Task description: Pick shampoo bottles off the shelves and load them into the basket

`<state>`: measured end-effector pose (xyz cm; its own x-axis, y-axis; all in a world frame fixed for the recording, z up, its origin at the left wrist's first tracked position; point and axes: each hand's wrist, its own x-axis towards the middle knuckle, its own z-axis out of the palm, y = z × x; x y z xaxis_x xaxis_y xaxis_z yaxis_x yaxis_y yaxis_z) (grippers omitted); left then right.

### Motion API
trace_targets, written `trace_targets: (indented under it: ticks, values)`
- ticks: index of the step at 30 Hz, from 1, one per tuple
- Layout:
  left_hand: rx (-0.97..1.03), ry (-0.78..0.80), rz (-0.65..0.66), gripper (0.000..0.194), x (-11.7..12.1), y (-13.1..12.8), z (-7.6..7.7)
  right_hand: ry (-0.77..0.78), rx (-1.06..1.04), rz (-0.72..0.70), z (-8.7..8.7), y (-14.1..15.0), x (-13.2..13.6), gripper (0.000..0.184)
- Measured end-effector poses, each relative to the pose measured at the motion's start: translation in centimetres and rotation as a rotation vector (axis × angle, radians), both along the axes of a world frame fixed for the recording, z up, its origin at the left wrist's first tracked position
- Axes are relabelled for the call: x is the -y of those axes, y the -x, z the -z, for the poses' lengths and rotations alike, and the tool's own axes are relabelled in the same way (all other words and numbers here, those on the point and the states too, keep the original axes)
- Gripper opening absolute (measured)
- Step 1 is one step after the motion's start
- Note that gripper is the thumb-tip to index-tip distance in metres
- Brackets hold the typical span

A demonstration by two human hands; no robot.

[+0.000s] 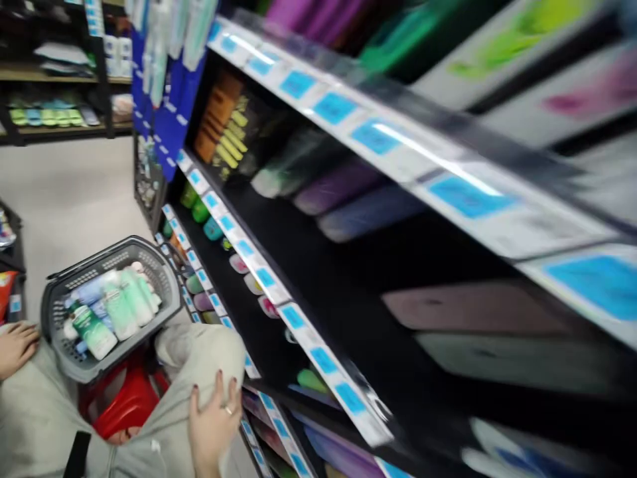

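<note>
My left hand [17, 346] lies at the left edge on my grey-clad knee, fingers flat and holding nothing. My right hand [213, 419], with a ring on one finger, rests open on my other grey trouser leg [199, 358], fingers stretched out. Between my knees stands a grey plastic shopping basket [164, 265] filled with several white and green bottles [94, 330]. It sits above a red stool [124, 401]. The whole picture is tilted and smeared by motion.
A black shop shelf unit [348, 279] with blue price labels [293, 316] fills the right side, holding blurred purple, green and orange goods. Hanging packets on a blue rack [164, 73] are at the top. Pale floor [70, 192] and another shelf [54, 99] lie at the back left.
</note>
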<state>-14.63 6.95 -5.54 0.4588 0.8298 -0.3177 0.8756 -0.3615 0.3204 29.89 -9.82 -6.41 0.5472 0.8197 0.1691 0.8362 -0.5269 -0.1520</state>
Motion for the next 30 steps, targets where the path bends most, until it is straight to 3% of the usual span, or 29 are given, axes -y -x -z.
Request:
trace_targets:
  ticks: [1, 3, 6, 8, 13, 15, 18, 21, 24, 27, 30]
  values:
    - [-0.079, -0.007, -0.008, 0.034, 0.4, 1.8, -0.5, -0.016, 0.012, -0.008, 0.4, -0.1, 0.0, 0.058]
    - [-0.159, -0.007, -0.007, 0.038, 0.9, 3.0, -0.4, -0.050, 0.043, -0.012, 1.0, -0.1, 0.4, 0.061]
    - [-0.184, -0.009, -0.011, 0.042, 1.1, 2.0, 0.8, -0.054, 0.113, -0.058, 1.3, 0.1, 0.7, 0.053]
    - [-0.189, -0.005, -0.016, 0.041, 1.1, 1.5, 1.1, -0.004, 0.097, -0.191, 1.2, 0.5, -0.4, 0.040]
    - [-0.184, 0.011, -0.031, 0.034, 1.2, 1.7, 0.9, 0.352, -0.466, -0.636, 1.5, 5.0, -8.2, 0.033]
    - [-0.176, 0.014, -0.040, 0.032, 1.4, 1.6, 0.8, 0.513, -0.596, -0.717, 2.7, 8.6, -12.0, 0.032]
    - [-0.164, 0.012, -0.058, 0.030, 1.6, 1.4, 1.0, 0.664, -0.609, -0.812, 5.8, 14.6, -16.1, 0.032]
    - [-0.154, 0.001, -0.084, 0.029, 2.0, 1.4, 1.1, 0.764, -0.577, -0.818, 9.5, 19.7, -17.3, 0.064]
    - [-0.148, -0.003, -0.099, 0.028, 2.5, 1.7, 1.2, 0.797, -0.516, -0.709, 12.1, 22.9, -16.7, 0.096]
    - [-0.146, 0.003, -0.103, 0.026, 2.8, 2.0, 1.4, 0.777, -0.472, -0.611, 13.4, 24.0, -15.7, 0.101]
    - [-0.146, 0.017, -0.115, 0.024, 3.0, 2.2, 1.5, 0.751, -0.497, -0.603, 13.7, 24.2, -15.0, 0.087]
